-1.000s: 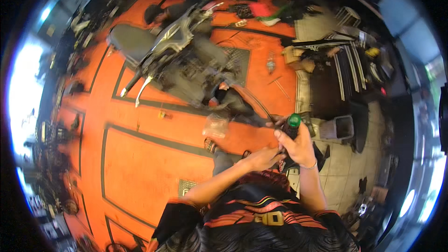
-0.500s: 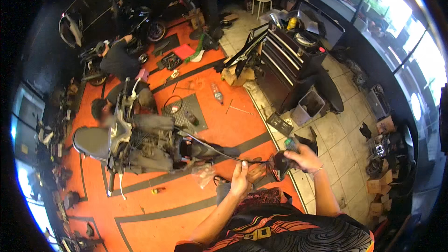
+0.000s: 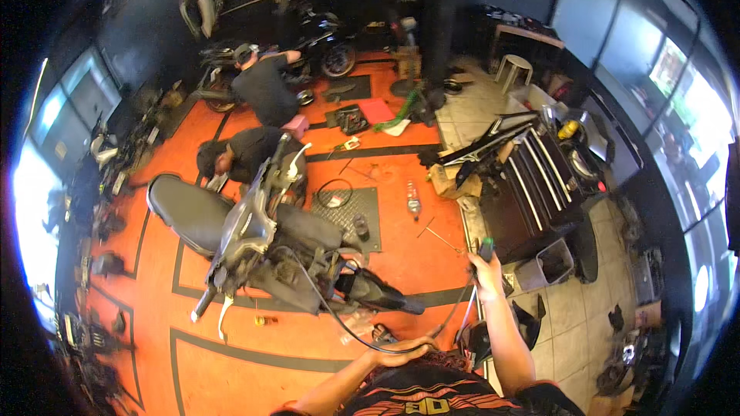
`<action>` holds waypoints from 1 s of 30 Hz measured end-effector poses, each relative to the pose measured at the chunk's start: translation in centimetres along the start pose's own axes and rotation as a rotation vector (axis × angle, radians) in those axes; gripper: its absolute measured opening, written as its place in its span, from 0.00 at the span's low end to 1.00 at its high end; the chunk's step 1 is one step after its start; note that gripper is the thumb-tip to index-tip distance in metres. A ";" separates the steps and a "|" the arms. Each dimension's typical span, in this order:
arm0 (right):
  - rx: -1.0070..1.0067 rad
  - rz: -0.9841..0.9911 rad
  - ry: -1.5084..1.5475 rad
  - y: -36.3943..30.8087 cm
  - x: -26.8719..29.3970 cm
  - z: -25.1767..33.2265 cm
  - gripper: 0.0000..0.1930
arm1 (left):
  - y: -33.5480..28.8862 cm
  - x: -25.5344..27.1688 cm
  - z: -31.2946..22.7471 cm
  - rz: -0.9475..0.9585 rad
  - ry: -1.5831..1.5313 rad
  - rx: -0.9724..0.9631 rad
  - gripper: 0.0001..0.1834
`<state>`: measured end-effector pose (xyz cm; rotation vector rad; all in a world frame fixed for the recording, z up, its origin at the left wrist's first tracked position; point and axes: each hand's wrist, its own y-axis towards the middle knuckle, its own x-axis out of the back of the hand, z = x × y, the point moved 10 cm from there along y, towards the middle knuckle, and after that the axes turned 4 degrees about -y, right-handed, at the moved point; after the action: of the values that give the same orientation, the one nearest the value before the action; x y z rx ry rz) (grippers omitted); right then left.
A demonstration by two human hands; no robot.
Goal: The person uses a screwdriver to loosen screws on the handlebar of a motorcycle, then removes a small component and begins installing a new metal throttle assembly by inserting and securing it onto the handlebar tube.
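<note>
A long black cable runs from the front of a partly stripped motorcycle down toward me. My left hand, low in front of my shirt, is closed on this cable. From there the cable bends up toward my right hand. That hand is raised and wrapped round a small dark object with a green end; its exact kind is unclear. The cable's far end disappears at the right hand.
Two people work nearby, one bent beside the motorcycle, one farther back. To the right stand a black tool chest and a grey bin. A plastic bottle and T-handled tool lie on the orange floor.
The view has turned, shifting the scene. My right hand has risen away from the left with the green-ended object, and the cable between them now curves upward. My left hand has dropped toward my body.
</note>
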<state>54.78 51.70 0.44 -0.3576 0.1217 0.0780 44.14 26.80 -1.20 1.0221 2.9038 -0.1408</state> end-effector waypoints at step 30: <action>0.326 0.929 -0.049 16.7 -30.0 19.1 0.10 | -8.6 3.4 21.4 -1.151 -0.266 0.812 0.31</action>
<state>25.47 72.37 16.45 0.0520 0.2410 0.9732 36.64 19.92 -22.23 -0.7626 2.7333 -1.3954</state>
